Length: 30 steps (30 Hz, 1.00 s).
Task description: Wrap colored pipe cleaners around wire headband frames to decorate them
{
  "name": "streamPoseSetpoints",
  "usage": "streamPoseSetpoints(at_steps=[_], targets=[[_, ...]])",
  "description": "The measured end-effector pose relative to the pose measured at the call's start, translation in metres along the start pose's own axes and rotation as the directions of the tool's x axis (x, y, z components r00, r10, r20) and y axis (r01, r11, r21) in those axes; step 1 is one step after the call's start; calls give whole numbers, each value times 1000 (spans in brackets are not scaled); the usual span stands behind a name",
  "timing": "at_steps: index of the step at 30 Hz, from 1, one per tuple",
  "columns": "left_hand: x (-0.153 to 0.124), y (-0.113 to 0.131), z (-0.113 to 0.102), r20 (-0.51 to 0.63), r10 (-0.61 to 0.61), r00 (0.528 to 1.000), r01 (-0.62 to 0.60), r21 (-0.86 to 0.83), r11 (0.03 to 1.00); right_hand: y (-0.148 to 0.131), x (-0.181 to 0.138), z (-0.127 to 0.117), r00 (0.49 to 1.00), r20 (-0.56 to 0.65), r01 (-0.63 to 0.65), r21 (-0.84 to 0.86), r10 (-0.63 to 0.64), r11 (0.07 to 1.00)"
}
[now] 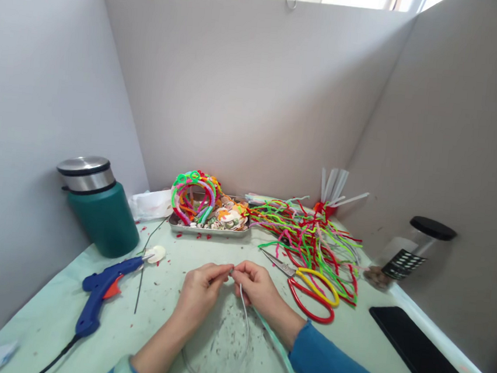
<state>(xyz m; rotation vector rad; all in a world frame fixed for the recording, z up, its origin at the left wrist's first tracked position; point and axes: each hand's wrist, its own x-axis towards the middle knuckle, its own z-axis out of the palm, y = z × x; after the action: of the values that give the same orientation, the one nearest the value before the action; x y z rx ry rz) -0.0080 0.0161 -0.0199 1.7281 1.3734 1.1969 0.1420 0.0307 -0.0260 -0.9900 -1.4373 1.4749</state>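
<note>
My left hand (201, 290) and my right hand (256, 286) meet fingertip to fingertip over the middle of the pale green table. Both are pinched on the end of a thin clear headband (245, 321), which curves down toward me in a loop. A pale green pipe cleaner (279, 348) runs from under my right hand toward my sleeve. Red and yellow scissors (312, 286) lie just right of my right hand.
A blue glue gun (102, 289) lies at left, by a teal flask (99, 207). A metal tray (209, 228) with finished colourful headbands and shells sits at the back. Loose pipe cleaners (313, 240), a clear jar (409, 252) and a black pad (425, 359) are at right.
</note>
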Motion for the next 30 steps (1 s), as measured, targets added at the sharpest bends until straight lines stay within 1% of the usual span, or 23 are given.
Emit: streamPoseSetpoints(at_steps=[1, 3, 6, 8, 10, 19, 24, 30], targets=[[0, 1, 0, 13, -27, 1000, 28, -25, 999, 0, 0, 0, 1000, -5, 1, 2, -1, 1000], [1, 3, 0, 65, -110, 992, 118, -133, 984, -1, 0, 1, 1000, -11, -1, 7, 1, 1000], [3, 7, -1, 136, -204, 969, 236, -289, 928, -3, -1, 1, 1000, -18, -1, 6, 1, 1000], [4, 10, -2, 143, -261, 955, 294, -322, 900, -4, -1, 1, 1000, -13, 1, 3, -1, 1000], [5, 11, -2, 143, -292, 946, 323, -321, 890, -4, -1, 1, 1000, -4, -1, 2, 1, 1000], [5, 11, -1, 134, -292, 947, 320, -315, 894, -5, -2, 1, 1000, -15, -3, 14, 3, 1000], [6, 10, -1, 118, -265, 957, 290, -319, 903, -5, -2, 0, 1000, -5, 1, 17, -1, 1000], [6, 10, -3, 102, -288, 952, 306, -278, 911, -4, -2, 0, 1000, -5, 13, 17, -13, 1000]])
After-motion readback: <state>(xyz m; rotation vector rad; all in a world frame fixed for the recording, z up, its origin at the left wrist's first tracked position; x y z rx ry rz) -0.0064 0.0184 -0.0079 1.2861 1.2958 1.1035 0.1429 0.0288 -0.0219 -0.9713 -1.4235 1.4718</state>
